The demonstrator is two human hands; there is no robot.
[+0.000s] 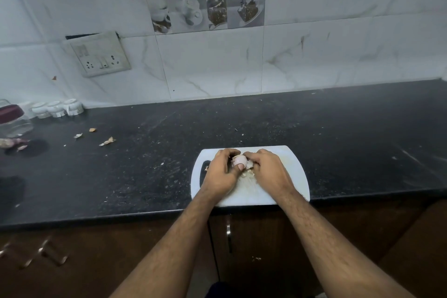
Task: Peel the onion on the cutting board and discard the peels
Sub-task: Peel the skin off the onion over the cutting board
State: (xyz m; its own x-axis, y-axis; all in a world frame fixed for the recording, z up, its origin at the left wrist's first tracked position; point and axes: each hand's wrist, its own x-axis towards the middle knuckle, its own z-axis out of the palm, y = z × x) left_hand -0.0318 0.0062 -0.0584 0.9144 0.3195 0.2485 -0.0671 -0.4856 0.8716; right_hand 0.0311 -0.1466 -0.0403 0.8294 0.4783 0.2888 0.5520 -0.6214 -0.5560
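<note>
A small pale pink onion (pixel 239 160) is held just above the white cutting board (pixel 294 172) near the counter's front edge. My left hand (pixel 221 173) wraps around it from the left, thumb pressed on its front. My right hand (pixel 268 172) pinches a loose flap of peel (pixel 249 164) on the onion's right side. Loose peel scraps (pixel 246 173) lie on the board under the hands.
The board sits on a black stone counter (pixel 338 133). Dry peel bits (pixel 107 141) lie at the left, with more peels (pixel 12 143) beside a glass jar (pixel 14 120) and small white pots (pixel 56 108). A switch plate (pixel 100 54) hangs on the tiled wall.
</note>
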